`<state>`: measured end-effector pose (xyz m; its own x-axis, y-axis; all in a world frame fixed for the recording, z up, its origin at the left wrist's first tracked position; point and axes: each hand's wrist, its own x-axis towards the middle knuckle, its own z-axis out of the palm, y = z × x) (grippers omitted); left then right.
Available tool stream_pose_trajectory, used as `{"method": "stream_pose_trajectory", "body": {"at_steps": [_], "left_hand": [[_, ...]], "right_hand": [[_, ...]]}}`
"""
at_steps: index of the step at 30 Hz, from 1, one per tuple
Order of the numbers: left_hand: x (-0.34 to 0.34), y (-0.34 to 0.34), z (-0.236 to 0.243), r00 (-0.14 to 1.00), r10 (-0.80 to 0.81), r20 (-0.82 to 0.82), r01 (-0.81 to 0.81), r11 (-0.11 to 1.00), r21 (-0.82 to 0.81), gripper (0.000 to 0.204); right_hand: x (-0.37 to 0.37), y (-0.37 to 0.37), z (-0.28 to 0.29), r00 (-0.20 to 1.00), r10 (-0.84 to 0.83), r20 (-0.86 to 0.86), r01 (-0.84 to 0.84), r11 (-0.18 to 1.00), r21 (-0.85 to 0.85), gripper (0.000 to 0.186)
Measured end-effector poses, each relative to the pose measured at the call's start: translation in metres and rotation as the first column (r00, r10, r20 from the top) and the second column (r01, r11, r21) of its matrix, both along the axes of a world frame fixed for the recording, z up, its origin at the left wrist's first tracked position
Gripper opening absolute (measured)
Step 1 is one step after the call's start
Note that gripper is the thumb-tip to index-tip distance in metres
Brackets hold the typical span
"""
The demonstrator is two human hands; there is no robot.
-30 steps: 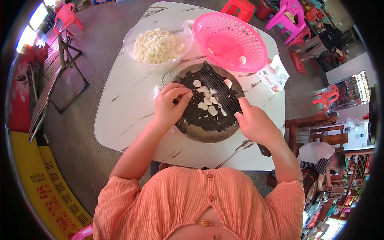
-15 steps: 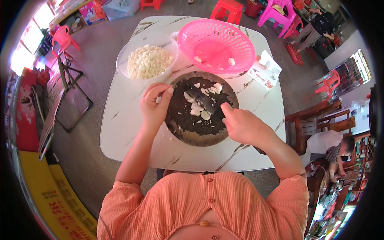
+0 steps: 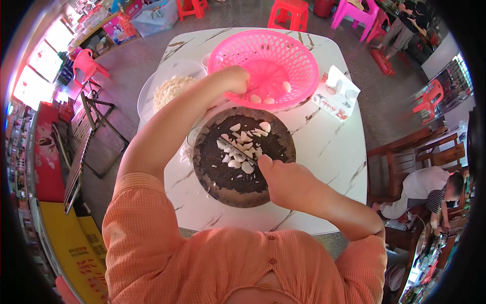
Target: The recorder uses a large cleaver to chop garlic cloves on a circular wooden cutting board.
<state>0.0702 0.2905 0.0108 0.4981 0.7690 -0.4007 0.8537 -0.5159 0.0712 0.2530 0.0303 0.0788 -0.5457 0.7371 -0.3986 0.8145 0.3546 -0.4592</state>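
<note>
My right hand (image 3: pixel 283 182) is closed round the handle of a kitchen knife (image 3: pixel 237 152), whose dark blade stands nearly edge-on among garlic pieces (image 3: pixel 247 167) on the round, dark chopping board (image 3: pixel 238 198). Some pieces are whole peeled cloves, others cut or crushed. My left hand (image 3: pixel 234 81) is at the near left side of a pink plastic basket (image 3: pixel 298 55). Its fingers dip inside and are hidden. A few peeled cloves (image 3: pixel 287 87) lie in the basket. Behind my left forearm stands a clear bowl (image 3: pixel 145 96) of chopped garlic (image 3: pixel 172 91), partly covered.
A tissue pack (image 3: pixel 334 96) lies right of the basket on the white marbled table (image 3: pixel 334 177). Something small and clear (image 3: pixel 192 137) touches the board's left side. A folding chair (image 3: pixel 83 137) stands at left, red stools (image 3: pixel 288 15) behind. Two people are off to the right.
My left hand has moved from beside the board forward to the basket, its forearm now crossing before the bowl. The knife has tipped from lying flatter over the garlic to nearly edge-on.
</note>
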Motion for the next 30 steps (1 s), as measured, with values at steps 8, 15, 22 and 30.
{"method": "stream_pose_trajectory", "body": {"at_steps": [8, 15, 22, 30], "left_hand": [[0.089, 0.011, -0.002, 0.929, -0.11, 0.353, 0.097, 0.994, 0.054, 0.045], [0.108, 0.015, -0.011, 0.924, -0.181, 0.337, 0.169, 0.984, 0.063, 0.036], [0.065, -0.005, 0.06, 0.717, -0.06, 0.695, 0.01, 0.997, 0.075, 0.034], [-0.069, -0.14, 0.129, 0.426, -0.019, 0.904, -0.132, 0.988, 0.083, 0.033]], "right_hand": [[0.013, -0.003, -0.011, 0.991, 0.041, -0.127, -0.032, 0.997, 0.074, 0.028], [0.003, -0.012, -0.017, 0.995, 0.055, -0.087, -0.041, 0.987, 0.156, 0.034], [0.011, -0.001, -0.015, 0.998, 0.058, -0.006, -0.057, 0.993, 0.101, 0.025], [0.02, 0.013, -0.001, 0.995, -0.082, 0.048, 0.073, 0.985, 0.153, 0.023]]}}
